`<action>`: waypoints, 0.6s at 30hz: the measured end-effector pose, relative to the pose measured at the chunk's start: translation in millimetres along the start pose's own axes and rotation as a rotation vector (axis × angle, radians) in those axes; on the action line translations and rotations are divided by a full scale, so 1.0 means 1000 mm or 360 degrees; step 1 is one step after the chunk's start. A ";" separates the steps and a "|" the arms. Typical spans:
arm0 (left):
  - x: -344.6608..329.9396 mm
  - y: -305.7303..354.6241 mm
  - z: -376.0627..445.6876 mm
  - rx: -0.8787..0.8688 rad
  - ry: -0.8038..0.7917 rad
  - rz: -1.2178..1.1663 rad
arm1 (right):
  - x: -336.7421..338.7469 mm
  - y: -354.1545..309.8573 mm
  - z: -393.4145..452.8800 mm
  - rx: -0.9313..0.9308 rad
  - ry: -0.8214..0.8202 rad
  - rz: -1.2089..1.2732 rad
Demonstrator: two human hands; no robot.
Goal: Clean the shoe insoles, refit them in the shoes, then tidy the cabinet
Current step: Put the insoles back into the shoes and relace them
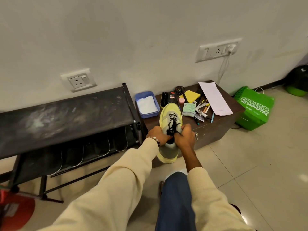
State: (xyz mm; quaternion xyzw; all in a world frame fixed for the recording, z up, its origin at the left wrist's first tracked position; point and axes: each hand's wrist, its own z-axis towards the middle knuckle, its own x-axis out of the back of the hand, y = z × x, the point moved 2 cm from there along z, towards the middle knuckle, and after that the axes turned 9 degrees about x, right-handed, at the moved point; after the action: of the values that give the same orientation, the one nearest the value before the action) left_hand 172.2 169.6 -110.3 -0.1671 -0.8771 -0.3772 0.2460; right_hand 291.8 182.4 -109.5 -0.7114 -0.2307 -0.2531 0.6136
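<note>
A yellow and grey shoe (167,114) with black laces stands on the low brown cabinet (215,130), toe toward the wall and heel hanging over the front edge. My left hand (158,135) grips the shoe's left side at the opening. My right hand (185,136) grips the right side, its fingers curled among the black laces (173,125). Several dark insoles (103,147) with pale edges lean in a row on the lower shelf of the black shoe rack (66,117). Whether an insole lies inside the shoe is hidden.
On the cabinet lie a blue tub of white powder (146,104), a black brush (164,99), a polish bottle, a round tin, a yellow sponge (191,95), pens and a paper sheet (215,99). A green bag (255,109) stands on the tiled floor at right.
</note>
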 end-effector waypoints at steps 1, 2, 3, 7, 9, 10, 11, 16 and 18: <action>0.003 -0.006 -0.007 -0.0015 -0.0024 -0.0213 | 0.007 -0.008 -0.010 0.0060 0.0003 -0.0008; 0.007 -0.012 -0.012 -0.0015 -0.0040 -0.0418 | 0.013 -0.015 -0.019 0.0119 0.0000 -0.0021; 0.015 -0.017 -0.027 -0.0025 -0.0053 -0.0611 | 0.018 -0.024 -0.031 0.0186 -0.0014 -0.0035; 0.044 -0.038 -0.087 -0.0010 -0.0146 -0.1016 | 0.029 -0.056 -0.079 0.0397 -0.0036 -0.0053; 0.054 -0.051 -0.110 -0.0103 -0.0115 -0.1171 | 0.027 -0.072 -0.105 0.0528 -0.0050 -0.0126; 0.059 -0.055 -0.121 -0.0152 -0.0047 -0.1227 | 0.026 -0.078 -0.116 0.0542 -0.0035 -0.0151; 0.064 -0.062 -0.132 -0.0171 0.0083 -0.1254 | 0.025 -0.086 -0.129 0.0537 -0.0020 -0.0159; 0.086 -0.087 -0.170 -0.0184 0.0265 -0.1092 | 0.019 -0.104 -0.179 0.0479 0.0091 -0.0124; 0.093 -0.099 -0.179 -0.0219 0.0240 -0.1106 | 0.015 -0.111 -0.191 0.0563 0.0083 -0.0129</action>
State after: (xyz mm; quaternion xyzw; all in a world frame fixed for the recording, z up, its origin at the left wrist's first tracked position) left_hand 102.8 -18.9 -8.8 0.1532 -0.8334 -0.5077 0.1553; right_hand 217.6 8.6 6.3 -0.5758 -0.2841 -0.2514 0.7242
